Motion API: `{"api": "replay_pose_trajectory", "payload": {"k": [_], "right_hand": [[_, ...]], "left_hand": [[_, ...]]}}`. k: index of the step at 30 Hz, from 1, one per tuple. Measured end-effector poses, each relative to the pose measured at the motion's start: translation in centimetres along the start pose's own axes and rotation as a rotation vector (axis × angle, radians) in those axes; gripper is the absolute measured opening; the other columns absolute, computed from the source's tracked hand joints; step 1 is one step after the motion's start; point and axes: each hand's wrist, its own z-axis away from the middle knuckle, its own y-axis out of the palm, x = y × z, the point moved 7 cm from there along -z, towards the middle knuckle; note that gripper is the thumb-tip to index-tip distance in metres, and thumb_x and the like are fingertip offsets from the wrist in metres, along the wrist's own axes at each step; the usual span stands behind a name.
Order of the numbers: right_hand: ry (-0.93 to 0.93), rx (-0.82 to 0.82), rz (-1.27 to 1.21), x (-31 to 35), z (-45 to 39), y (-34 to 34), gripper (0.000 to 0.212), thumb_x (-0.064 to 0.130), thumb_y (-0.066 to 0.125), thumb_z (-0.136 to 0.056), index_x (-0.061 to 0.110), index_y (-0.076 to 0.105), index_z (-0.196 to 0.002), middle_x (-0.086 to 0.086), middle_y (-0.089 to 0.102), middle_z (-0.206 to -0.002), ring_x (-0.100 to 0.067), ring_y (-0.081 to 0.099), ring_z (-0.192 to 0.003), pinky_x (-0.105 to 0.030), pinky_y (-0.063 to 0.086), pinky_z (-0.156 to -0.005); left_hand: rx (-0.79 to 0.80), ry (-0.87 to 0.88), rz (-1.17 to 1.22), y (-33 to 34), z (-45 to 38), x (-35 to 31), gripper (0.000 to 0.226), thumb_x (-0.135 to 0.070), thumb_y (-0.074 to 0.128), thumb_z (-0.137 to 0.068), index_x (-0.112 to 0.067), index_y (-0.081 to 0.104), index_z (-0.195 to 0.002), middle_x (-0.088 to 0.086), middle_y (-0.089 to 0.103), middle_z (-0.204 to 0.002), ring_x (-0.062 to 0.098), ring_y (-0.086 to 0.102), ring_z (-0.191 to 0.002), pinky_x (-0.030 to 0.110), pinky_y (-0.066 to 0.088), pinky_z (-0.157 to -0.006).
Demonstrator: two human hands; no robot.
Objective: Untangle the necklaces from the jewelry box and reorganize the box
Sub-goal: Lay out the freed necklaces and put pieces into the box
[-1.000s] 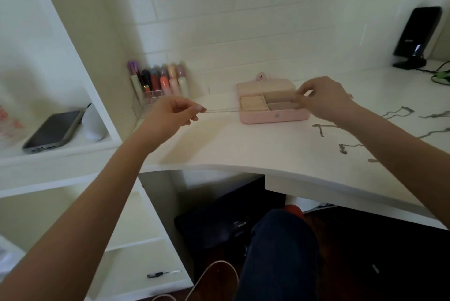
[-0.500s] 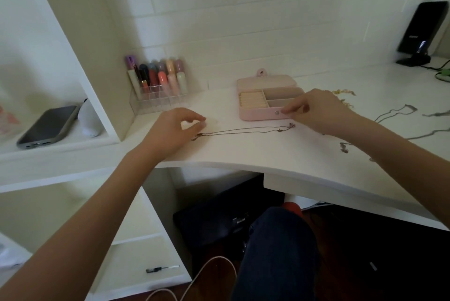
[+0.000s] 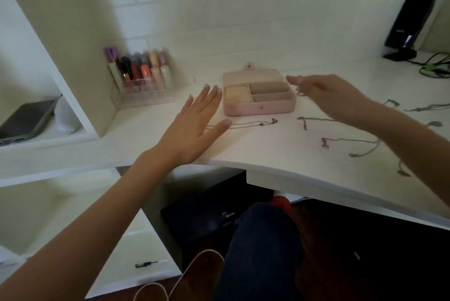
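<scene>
1. The right hand (image 3: 326,92) is motion-blurred at 2 o'clock; its fingertips cannot be made out.
2. The right forearm hides parts of the chains (image 3: 360,141) at 3 o'clock.
3. The phone (image 3: 24,119) at 9 o'clock is cut by the edge.

A white desk (image 3: 280,154) carries a pink jewelry box (image 3: 259,99), loose necklaces (image 3: 341,141) and a lipstick organizer (image 3: 143,88).

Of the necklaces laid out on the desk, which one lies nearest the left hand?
The straight necklace directly in front of the pink jewelry box; its left end runs under the left hand thumb. The others lie further right, by the right forearm.
</scene>
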Motion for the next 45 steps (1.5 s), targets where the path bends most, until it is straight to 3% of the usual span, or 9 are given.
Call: {"api": "replay_pose_trajectory", "payload": {"k": [4,9,13,17,21,25,32,39,45], "right_hand": [[0.124,-0.148,0.024,-5.2,-1.9,-6.7,0.022,0.029,0.06,-0.093,0.019,0.072,-0.109,0.003,0.069,-0.107,-0.011,0.06,-0.101,-0.02,0.039,-0.085],[0.182,0.045,0.237,-9.9,-4.4,-6.4,0.018,0.02,0.075,-0.081,0.026,0.073,-0.098,0.004,0.071,-0.098,-0.01,0.063,-0.086,-0.016,0.041,-0.073],[0.075,0.132,0.358,-11.3,-5.8,-3.8,0.022,0.03,0.074,-0.081,0.025,0.072,-0.102,0.01,0.066,-0.102,-0.01,0.059,-0.087,-0.021,0.039,-0.076],[-0.031,0.039,0.405,-12.1,-6.5,-3.0,0.01,0.025,0.067,-0.086,0.022,0.072,-0.094,0.008,0.063,-0.09,-0.016,0.058,-0.082,-0.032,0.047,-0.076],[-0.081,0.039,0.49,-12.8,-6.8,-2.7,0.008,0.021,0.061,-0.088,0.019,0.064,-0.094,0.01,0.051,-0.085,-0.012,0.05,-0.083,-0.023,0.038,-0.07],[0.058,-0.166,0.027,-13.0,-7.0,-5.1,0.008,0.02,0.064,-0.087,0.012,0.063,-0.089,0.007,0.065,-0.08,-0.007,0.062,-0.074,-0.014,0.047,-0.065],[0.301,-0.31,-0.812,-13.0,-6.7,-6.5,0.007,0.012,0.05,-0.098,0.005,0.049,-0.096,-0.014,0.068,-0.079,-0.026,0.071,-0.069,-0.038,0.059,-0.064],[0.2,-0.348,-0.609,-13.9,-6.4,-9.4,0.008,0.011,0.054,-0.096,0.008,0.049,-0.101,-0.01,0.066,-0.084,-0.02,0.066,-0.067,-0.037,0.054,-0.056],[0.247,-0.2,-0.271,-16.9,-6.2,-8.9,0.003,0.01,0.053,-0.096,0.008,0.051,-0.095,-0.011,0.07,-0.092,-0.024,0.067,-0.072,-0.031,0.052,-0.05]], "left_hand": [[-0.177,0.183,0.065,-0.7,-4.7,-6.1,0.049,-0.021,0.036,-0.101,-0.01,0.028,-0.148,0.003,0.019,-0.157,0.009,0.003,-0.145,0.017,-0.008,-0.112],[-0.077,0.247,-0.013,3.2,-13.7,-13.1,0.048,0.006,0.041,-0.089,-0.011,0.054,-0.131,0.008,0.048,-0.142,0.018,0.028,-0.141,0.028,0.012,-0.113],[0.057,0.108,-0.251,6.5,-19.0,-14.8,0.041,-0.002,0.039,-0.093,-0.019,0.056,-0.127,0.007,0.057,-0.128,0.023,0.046,-0.126,0.03,0.021,-0.111],[0.115,0.114,-0.251,8.0,-20.4,-14.2,0.038,-0.005,0.04,-0.094,-0.02,0.057,-0.125,0.007,0.06,-0.12,0.025,0.053,-0.115,0.033,0.038,-0.093],[0.139,0.105,-0.104,8.8,-20.6,-12.5,0.036,-0.014,0.045,-0.091,-0.027,0.062,-0.121,0.003,0.061,-0.118,0.025,0.055,-0.111,0.036,0.048,-0.085],[0.167,0.079,-0.05,9.2,-20.2,-12.0,0.034,-0.035,0.049,-0.092,-0.024,0.058,-0.122,0.004,0.057,-0.12,0.024,0.053,-0.113,0.039,0.045,-0.091],[0.213,0.051,-0.064,9.8,-20.4,-11.4,0.041,-0.039,0.049,-0.094,-0.019,0.055,-0.129,0.005,0.055,-0.131,0.022,0.051,-0.118,0.037,0.043,-0.098],[0.055,0.221,0.066,8.4,-19.8,-13.2,0.033,-0.024,0.048,-0.096,-0.019,0.059,-0.127,-0.001,0.057,-0.132,0.018,0.052,-0.12,0.032,0.039,-0.102],[0.249,0.383,0.067,10.8,-18.7,-15.1,0.035,-0.038,0.042,-0.09,-0.021,0.067,-0.106,-0.002,0.069,-0.1,0.019,0.063,-0.094,0.039,0.05,-0.085]]}}
